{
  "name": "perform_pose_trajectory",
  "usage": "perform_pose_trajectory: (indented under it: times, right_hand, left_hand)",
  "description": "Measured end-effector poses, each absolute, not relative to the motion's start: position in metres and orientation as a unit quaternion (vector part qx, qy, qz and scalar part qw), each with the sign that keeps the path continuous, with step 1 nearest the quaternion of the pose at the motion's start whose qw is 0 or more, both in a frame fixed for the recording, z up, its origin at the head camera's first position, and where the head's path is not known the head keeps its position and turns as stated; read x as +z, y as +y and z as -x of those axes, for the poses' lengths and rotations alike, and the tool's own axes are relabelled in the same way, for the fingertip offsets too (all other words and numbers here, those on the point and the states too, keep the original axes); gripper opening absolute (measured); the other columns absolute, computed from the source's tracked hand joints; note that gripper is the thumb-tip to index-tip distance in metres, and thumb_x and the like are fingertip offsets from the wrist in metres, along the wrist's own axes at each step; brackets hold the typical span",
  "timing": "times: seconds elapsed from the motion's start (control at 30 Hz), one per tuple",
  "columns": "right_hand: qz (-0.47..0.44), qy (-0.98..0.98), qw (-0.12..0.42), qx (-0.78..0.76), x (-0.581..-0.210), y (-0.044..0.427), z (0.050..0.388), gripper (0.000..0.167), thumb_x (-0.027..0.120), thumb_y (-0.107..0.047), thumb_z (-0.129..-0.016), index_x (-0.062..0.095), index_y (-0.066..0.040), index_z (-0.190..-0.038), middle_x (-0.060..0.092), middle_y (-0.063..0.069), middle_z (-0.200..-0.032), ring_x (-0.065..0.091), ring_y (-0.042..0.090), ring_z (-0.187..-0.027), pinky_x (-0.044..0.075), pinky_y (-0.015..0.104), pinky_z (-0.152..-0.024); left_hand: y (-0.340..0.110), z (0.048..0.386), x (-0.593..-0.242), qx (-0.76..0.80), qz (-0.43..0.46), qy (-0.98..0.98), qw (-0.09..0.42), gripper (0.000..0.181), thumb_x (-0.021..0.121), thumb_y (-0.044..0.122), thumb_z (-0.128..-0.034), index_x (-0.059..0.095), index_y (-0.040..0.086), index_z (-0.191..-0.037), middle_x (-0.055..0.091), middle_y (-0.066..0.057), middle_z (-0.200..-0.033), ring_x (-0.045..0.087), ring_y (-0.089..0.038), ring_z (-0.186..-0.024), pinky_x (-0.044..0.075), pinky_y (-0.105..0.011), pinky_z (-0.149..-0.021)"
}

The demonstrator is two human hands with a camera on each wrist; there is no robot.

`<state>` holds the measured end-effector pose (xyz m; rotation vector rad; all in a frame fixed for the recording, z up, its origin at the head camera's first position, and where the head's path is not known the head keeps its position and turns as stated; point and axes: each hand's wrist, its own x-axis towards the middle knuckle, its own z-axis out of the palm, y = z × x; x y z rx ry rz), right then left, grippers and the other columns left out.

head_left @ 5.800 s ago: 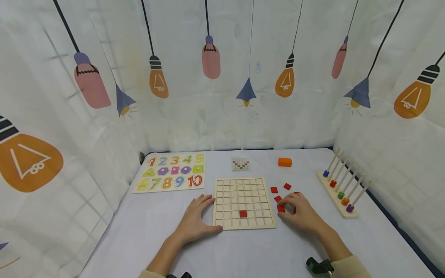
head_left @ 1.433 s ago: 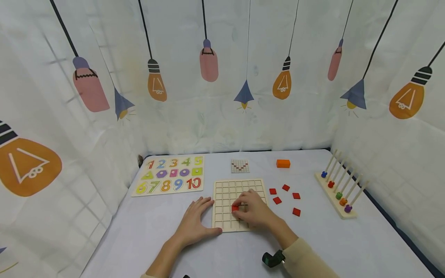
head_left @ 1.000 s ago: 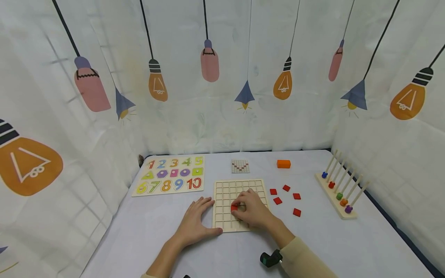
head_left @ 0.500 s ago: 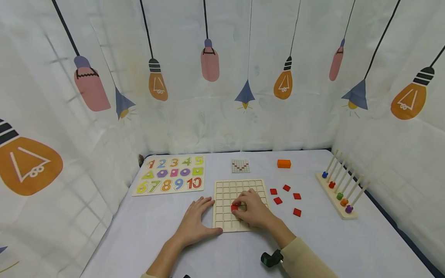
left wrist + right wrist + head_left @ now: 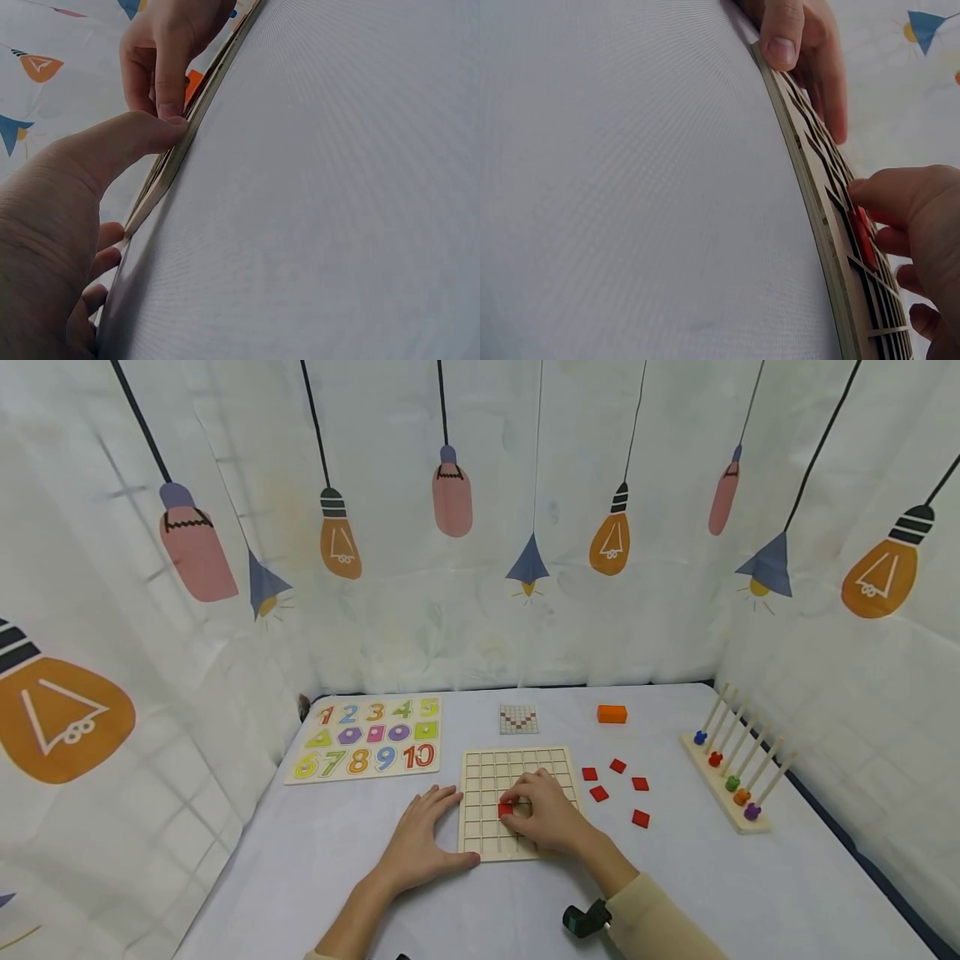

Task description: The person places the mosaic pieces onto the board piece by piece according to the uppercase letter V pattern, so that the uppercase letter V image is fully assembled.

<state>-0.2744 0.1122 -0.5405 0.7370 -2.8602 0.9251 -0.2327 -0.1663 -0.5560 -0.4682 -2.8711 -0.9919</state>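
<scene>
In the head view a pale wooden grid board (image 5: 480, 839) lies at the middle of the table. My right hand (image 5: 551, 814) is over it, pinching a small red square tile (image 5: 506, 810) between thumb and fingertips at a left-of-centre cell. The right wrist view shows red (image 5: 864, 244) down among the grid ribs by my right fingertips. My left hand (image 5: 423, 835) rests at the board's left side, fingers spread along that edge and thumb touching the near left corner. In the left wrist view the left thumb (image 5: 154, 133) lies on the board's edge. My right hand hides part of the grid.
Several loose red tiles (image 5: 598, 793) lie right of the board. Behind it are a small patterned card (image 5: 518, 719) and an orange block (image 5: 612, 714). A number puzzle board (image 5: 367, 739) is at back left, a peg stand (image 5: 723, 785) with coloured pieces at right.
Over several seconds my right hand has carried a red tile left from the loose tiles onto the board. During the last second both hands have stayed almost still.
</scene>
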Motion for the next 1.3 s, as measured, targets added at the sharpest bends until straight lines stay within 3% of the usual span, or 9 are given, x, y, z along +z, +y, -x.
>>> perform_pose_trajectory:
  times: [0.7, 1.03, 1.3]
  right_hand:
    - [-0.222, -0.923, 0.042, 0.31, -0.531, 0.134, 0.259, 0.027, 0.088, -0.038, -0.095, 0.082, -0.03, -0.12, 0.072, -0.015, -0.117, 0.049, 0.006, -0.111, 0.055, 0.03, -0.091]
    - [-0.197, -0.925, 0.044, 0.321, -0.528, 0.151, 0.254, 0.03, 0.09, -0.035, -0.093, 0.083, -0.028, -0.121, 0.073, -0.012, -0.119, 0.051, 0.011, -0.117, 0.056, 0.038, -0.097]
    - [-0.192, -0.928, 0.04, 0.316, -0.527, 0.167, 0.252, 0.032, 0.091, -0.032, -0.093, 0.082, -0.026, -0.123, 0.073, -0.011, -0.115, 0.052, 0.011, -0.114, 0.054, 0.036, -0.094]
  left_hand:
    - [-0.166, 0.232, -0.556, -0.322, 0.151, -0.934, 0.034, 0.111, 0.093, 0.073, -0.0694, 0.059, 0.021, -0.161, 0.052, -0.001, -0.172, 0.036, -0.036, -0.168, 0.021, -0.06, -0.143]
    - [-0.166, 0.233, -0.557, -0.322, 0.146, -0.935, 0.028, 0.112, 0.094, 0.073, -0.0684, 0.059, 0.022, -0.162, 0.051, 0.0, -0.173, 0.035, -0.034, -0.169, 0.02, -0.059, -0.143]
    - [-0.166, 0.232, -0.556, -0.325, 0.151, -0.933, 0.031, 0.111, 0.094, 0.073, -0.0692, 0.06, 0.019, -0.16, 0.052, -0.002, -0.172, 0.036, -0.036, -0.168, 0.021, -0.06, -0.143]
